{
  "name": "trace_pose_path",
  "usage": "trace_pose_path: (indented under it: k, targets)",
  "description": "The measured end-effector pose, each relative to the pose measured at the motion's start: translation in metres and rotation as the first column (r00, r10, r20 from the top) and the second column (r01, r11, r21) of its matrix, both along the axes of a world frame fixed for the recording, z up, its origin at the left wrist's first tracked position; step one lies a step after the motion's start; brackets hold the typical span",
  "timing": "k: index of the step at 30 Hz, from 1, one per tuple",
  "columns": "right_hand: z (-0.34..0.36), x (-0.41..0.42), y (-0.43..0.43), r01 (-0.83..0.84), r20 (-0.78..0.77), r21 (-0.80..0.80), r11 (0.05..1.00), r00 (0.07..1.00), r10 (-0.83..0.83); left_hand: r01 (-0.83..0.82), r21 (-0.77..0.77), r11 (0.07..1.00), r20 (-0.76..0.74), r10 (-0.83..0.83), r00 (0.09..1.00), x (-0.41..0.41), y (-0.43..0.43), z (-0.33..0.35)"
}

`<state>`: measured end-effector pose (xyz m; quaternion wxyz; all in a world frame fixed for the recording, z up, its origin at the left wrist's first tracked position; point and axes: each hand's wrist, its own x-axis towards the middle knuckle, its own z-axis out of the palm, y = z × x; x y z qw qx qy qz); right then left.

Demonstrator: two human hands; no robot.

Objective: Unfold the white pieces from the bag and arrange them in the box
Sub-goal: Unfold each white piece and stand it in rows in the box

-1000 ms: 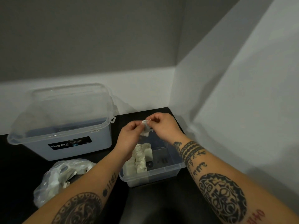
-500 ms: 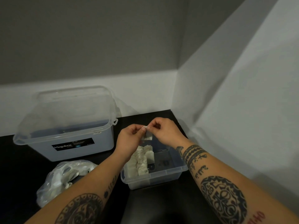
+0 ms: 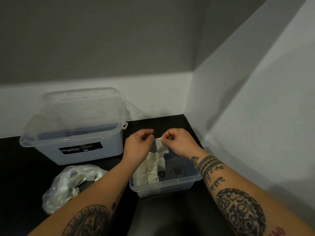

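Observation:
A small white piece (image 3: 161, 146) hangs unfolded above the small clear box (image 3: 172, 186). My left hand (image 3: 139, 144) and my right hand (image 3: 177, 142) each pinch its top edge between thumb and fingertips. Inside the box, several white pieces (image 3: 150, 169) stand in rows along the left side; the right side shows the bare bottom. A crumpled clear plastic bag (image 3: 68, 183) with more white pieces lies on the black table (image 3: 22, 167) at the left, partly behind my left forearm.
A large lidded clear box (image 3: 76, 133) with a black label stands at the back left. Grey and white walls close the table at the back and on the right, near the small box.
The white piece has opened out from a small wad into a hanging strip, and my hands have drawn slightly apart. The view has shifted a little.

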<state>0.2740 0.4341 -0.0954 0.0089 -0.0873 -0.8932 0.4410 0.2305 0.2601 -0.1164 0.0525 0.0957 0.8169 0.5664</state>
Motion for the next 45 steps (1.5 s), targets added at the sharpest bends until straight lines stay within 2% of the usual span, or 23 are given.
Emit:
trace_pose_path:
  k: [2, 4, 7, 9, 12, 32, 40, 42, 45]
  targets:
    - [-0.009, 0.001, 0.0, -0.014, 0.129, 0.04, 0.999, 0.992, 0.009, -0.08, -0.099, 0.992, -0.154, 0.064, 0.986, -0.003, -0.006, -0.004]
    - [-0.022, 0.003, -0.001, -0.017, 0.26, 0.085, 0.996, 0.966, -0.005, -0.099, -0.264, 0.959, -0.255, 0.03, 0.966, -0.007, -0.011, -0.01]
    - [-0.041, 0.004, -0.006, -0.022, 0.342, 0.149, 0.989, 0.939, -0.031, -0.03, -0.52, 0.854, -0.201, -0.088, 0.976, -0.007, -0.016, -0.019]
    - [-0.048, 0.003, -0.01, -0.015, 0.357, 0.171, 0.985, 0.933, -0.048, 0.067, -0.557, 0.828, -0.1, -0.146, 0.984, -0.003, -0.018, -0.025]
    - [-0.055, 0.001, -0.016, 0.033, 0.366, 0.188, 0.982, 0.925, -0.101, 0.121, -0.549, 0.827, -0.028, -0.163, 0.986, 0.002, -0.021, -0.026]
    - [-0.059, -0.004, -0.021, 0.049, 0.414, 0.192, 0.98, 0.902, -0.126, 0.089, -0.462, 0.882, -0.087, -0.145, 0.986, 0.003, -0.027, -0.026]
    - [-0.015, -0.012, -0.037, 0.038, 0.325, 0.381, 0.924, 0.93, -0.172, 0.004, -0.304, 0.953, -0.26, -0.087, 0.962, -0.01, -0.07, -0.016]
    - [0.008, -0.019, -0.049, 0.09, 0.274, 0.376, 0.922, 0.94, -0.204, -0.009, -0.27, 0.963, -0.292, -0.073, 0.954, -0.015, -0.085, -0.012]
    - [0.041, -0.029, -0.08, 0.127, 0.154, 0.313, 0.941, 0.971, -0.182, 0.029, -0.229, 0.973, -0.262, -0.09, 0.961, -0.021, -0.119, -0.006]
